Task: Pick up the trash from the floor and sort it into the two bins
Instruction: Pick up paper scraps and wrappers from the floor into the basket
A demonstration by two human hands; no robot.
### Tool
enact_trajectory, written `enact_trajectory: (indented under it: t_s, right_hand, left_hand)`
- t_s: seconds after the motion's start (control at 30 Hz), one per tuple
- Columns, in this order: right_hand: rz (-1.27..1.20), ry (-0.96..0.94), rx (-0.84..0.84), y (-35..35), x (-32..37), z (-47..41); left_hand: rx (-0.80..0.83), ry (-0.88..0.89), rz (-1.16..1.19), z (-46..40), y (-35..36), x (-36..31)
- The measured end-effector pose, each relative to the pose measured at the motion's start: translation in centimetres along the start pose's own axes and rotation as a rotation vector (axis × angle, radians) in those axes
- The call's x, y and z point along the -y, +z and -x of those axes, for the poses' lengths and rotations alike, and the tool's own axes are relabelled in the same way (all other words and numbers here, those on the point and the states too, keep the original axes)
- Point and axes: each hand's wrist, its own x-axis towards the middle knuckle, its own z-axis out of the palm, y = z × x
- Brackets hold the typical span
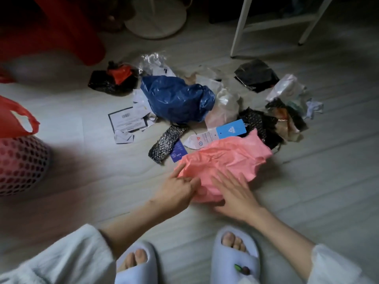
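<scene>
A crumpled pink plastic bag [223, 160] lies on the floor at the near edge of a trash pile. My left hand [176, 191] pinches its near left edge with curled fingers. My right hand [233, 193] lies flat on the bag with straight fingers. Behind it sit a blue plastic bag [176, 99], black bubble-wrap pieces [166, 142], a blue hang tag [231, 130], a purple card [178, 153] and white printed papers [127, 121]. At the left stands a pink mesh bin [18, 162] lined with a red bag [12, 117].
More black, clear and white wrappers [285, 89] lie at the right of the pile; a black and red bundle [117, 78] at its far left. A red stool [67, 27], a white round fan base [155, 21] and a white frame [240, 27] stand behind. My slippered feet [233, 255] are near.
</scene>
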Motion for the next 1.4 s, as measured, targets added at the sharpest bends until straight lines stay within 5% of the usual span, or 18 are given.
enact_trajectory:
  t_s: [0.1,0.2,0.3,0.4,0.5,0.67,1.0,1.2,1.4]
  right_hand:
    - [-0.098,-0.046,-0.288,1.5,1.7,1.1]
    - [-0.444,0.046,-0.336,2.1,3.0,1.8]
    - [-0.651,0.224,-0.326,0.8,3.9,2.4]
    - [-0.720,0.266,-0.348,-0.4,4.6,2.5]
    - [-0.779,0.275,-0.318,-1.3,4.6,1.9]
    - [-0.881,0.330,-0.289,-1.9,4.9,1.3]
    - [-1.000,0.145,-0.231,-4.3,6.4,1.3]
    - [-0.849,0.114,-0.394,-3.2,7.0,2.0]
    - [-0.698,-0.125,-0.473,-3.5,7.1,2.3]
  left_hand:
    - [0.069,-0.289,0.296,1.8,-1.8,-1.1]
    - [-0.134,-0.348,0.413,3.7,-2.2,-1.8]
    - [-0.506,-0.247,0.136,5.3,-1.3,-2.1]
    - [-0.646,-0.100,-0.091,6.5,-0.8,-3.9]
    - [-0.589,-0.037,-0.260,7.1,0.4,-4.3]
    - [-0.558,-0.231,-0.314,6.7,0.4,-3.7]
    - [-0.317,-0.196,0.000,4.8,-0.4,-1.6]
    - [-0.528,-0.218,0.004,3.8,-0.4,-0.6]
    - [-0.524,-0.108,0.156,3.5,0.7,-0.5]
